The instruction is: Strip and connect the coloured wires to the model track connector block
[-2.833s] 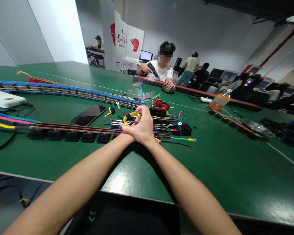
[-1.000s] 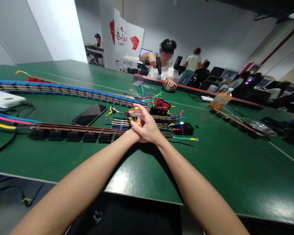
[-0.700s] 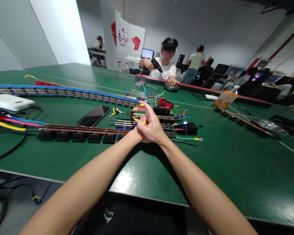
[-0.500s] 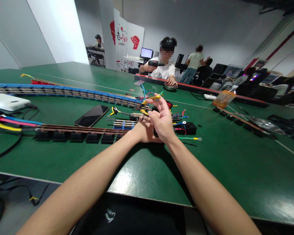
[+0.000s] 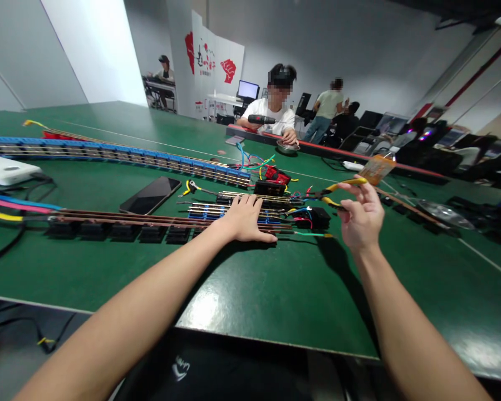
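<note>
My left hand (image 5: 247, 219) lies flat with its fingers spread over long rail strips with brown conductor bars (image 5: 150, 218) and black feet. Beside them, under and past my fingers, run short rail pieces with blue holders (image 5: 209, 211). My right hand (image 5: 362, 216) is closed round the yellow-handled pliers (image 5: 347, 184). The pliers' dark jaws point left, above the wires at the rails' right end. A black block (image 5: 313, 218) with coloured wires sits at that end, near a green wire (image 5: 311, 235) with a yellow sleeve.
A phone (image 5: 151, 195) lies left of my hand. A curved blue track (image 5: 121, 160) crosses the green table (image 5: 242, 295). A white box (image 5: 8, 170) stands at the left. Across the table, a person (image 5: 271, 108) holds a power drill (image 5: 261, 119) beside a metal bowl (image 5: 288, 148).
My right hand has moved right with the pliers, away from my left hand. My left hand now lies spread in plain view on the rails. The person opposite has lowered the drill slightly.
</note>
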A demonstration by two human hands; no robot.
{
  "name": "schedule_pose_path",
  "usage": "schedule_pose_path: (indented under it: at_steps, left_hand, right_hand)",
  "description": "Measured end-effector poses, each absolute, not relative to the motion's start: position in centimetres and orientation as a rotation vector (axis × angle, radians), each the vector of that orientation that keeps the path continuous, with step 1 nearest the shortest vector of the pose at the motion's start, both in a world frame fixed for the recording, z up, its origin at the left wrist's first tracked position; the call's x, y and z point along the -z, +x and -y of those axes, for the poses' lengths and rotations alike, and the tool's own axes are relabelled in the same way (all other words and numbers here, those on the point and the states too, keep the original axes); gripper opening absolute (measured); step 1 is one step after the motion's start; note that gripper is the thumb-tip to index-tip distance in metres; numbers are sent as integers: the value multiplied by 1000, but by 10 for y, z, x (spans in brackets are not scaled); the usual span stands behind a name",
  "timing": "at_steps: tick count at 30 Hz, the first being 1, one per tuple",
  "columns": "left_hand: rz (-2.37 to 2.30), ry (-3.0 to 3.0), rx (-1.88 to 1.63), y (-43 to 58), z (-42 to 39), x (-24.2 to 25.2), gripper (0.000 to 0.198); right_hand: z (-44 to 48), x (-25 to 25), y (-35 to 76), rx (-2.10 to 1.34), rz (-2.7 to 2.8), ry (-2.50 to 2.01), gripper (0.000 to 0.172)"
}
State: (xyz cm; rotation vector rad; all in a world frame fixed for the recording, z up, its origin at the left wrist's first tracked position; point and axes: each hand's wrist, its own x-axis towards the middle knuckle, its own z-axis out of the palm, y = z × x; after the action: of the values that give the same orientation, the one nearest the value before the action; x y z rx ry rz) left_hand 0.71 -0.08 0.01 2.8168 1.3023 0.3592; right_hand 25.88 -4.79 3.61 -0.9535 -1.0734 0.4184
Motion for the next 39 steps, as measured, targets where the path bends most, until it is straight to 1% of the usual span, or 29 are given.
schedule_pose_path:
  at_steps: [9, 15, 22, 26, 31, 36, 39]
  left_hand:
    - [-1287, 2818, -336, 7, 1, -2, 114]
    - [-1294, 2797, -361, 7, 0, 1, 115]
    - [-1280, 2804, -334, 6, 1, -1, 116]
    - [-1274, 2805, -337, 7, 1, -1, 115]
    - [-1275, 2802, -342, 6, 1, -1, 115]
    - [-1267, 2805, -357, 6, 1, -1, 115]
    - [-1269, 2804, -365, 6, 0, 0, 114]
  right_hand:
    - [41, -22, 264, -423, 1128, -1044, 57]
    - [42, -21, 267, -319, 1113, -1044, 53]
    - [37, -17, 271, -380, 1130, -1067, 52]
    - [39, -18, 269, -361, 1195, -1073, 51]
    - [42, -14, 267, -222, 1406, -1146, 48]
    - [44, -10, 266, 56, 1559, -1252, 37]
    - [46, -12, 267, 52, 1586, -1315, 34]
